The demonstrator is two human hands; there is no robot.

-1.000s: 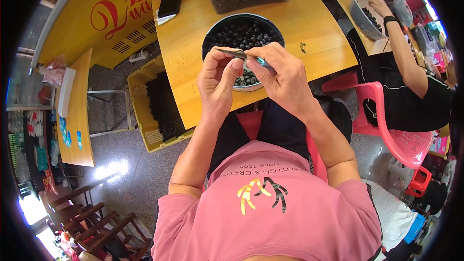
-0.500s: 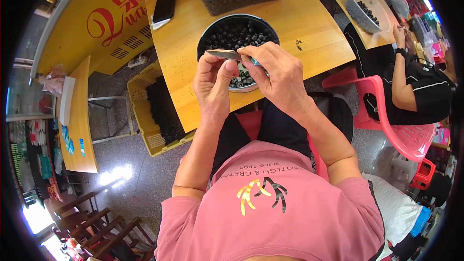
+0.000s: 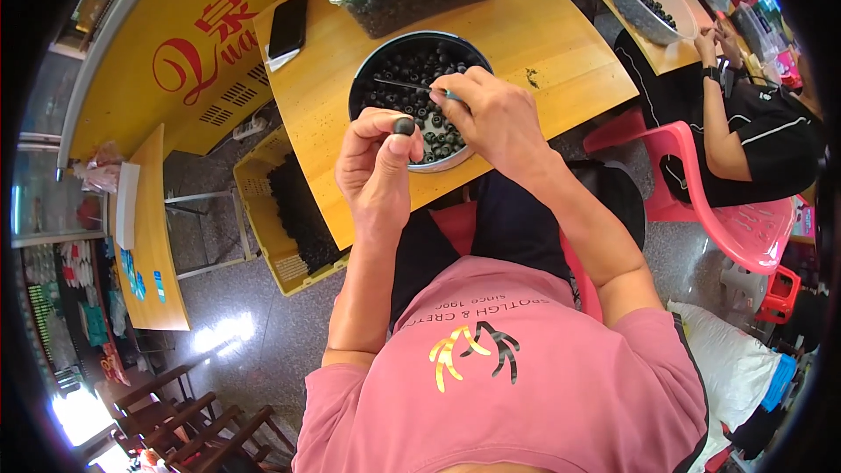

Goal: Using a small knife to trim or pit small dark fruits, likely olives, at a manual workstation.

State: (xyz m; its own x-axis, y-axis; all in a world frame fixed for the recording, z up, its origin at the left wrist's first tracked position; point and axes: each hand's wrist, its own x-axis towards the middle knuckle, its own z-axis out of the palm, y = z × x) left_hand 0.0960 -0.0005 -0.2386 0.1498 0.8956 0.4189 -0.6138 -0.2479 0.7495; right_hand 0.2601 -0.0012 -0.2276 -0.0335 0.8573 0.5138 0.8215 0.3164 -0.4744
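My left hand (image 3: 377, 171) pinches a small, dark, round, nut-like piece (image 3: 404, 126) between thumb and fingers, over the near left edge of a round bowl (image 3: 355, 88). My right hand (image 3: 499, 123) grips a small knife (image 3: 401, 83) by its handle, which the fingers mostly cover. The blade points left across the bowl, apart from the held piece. In the bowl lie many dark pieces (image 3: 425, 66); several near its front show pale ringed ends.
A clear bin (image 3: 429, 0) heaped with dark pieces stands behind the bowl on the wooden table (image 3: 561, 44). A phone (image 3: 288, 24) lies at the far left. Beneath is a yellow crate (image 3: 263, 228). At right, a co-worker (image 3: 731, 123) sits beside a translucent bowl (image 3: 626, 0) and pink chair (image 3: 692, 166).
The knife has moved off the piece, and its blade now sits farther over the bowl. My left hand has lowered slightly, with the dark piece now plainly visible in its fingertips.
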